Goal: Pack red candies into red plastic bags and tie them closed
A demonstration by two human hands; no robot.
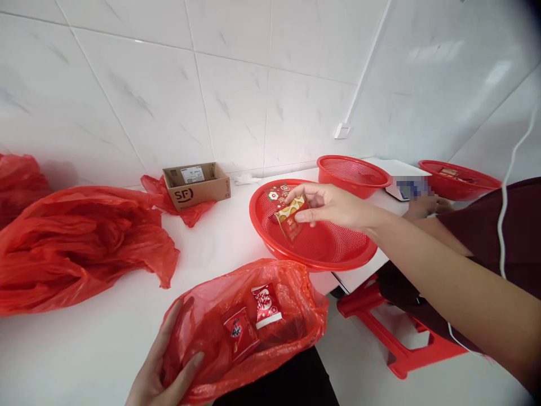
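My right hand reaches out over a red mesh basket and pinches a small red and gold snack packet between thumb and fingers. Another red packet lies in the basket behind it. My left hand grips the near edge of an open red plastic bag at the table's front. Two red snack packets lie inside that bag.
A large crumpled red bag lies at the left. A small cardboard box stands near the wall on another red bag. Two more red baskets sit at the back right. A red stool stands on the floor. Another person's arm rests beyond.
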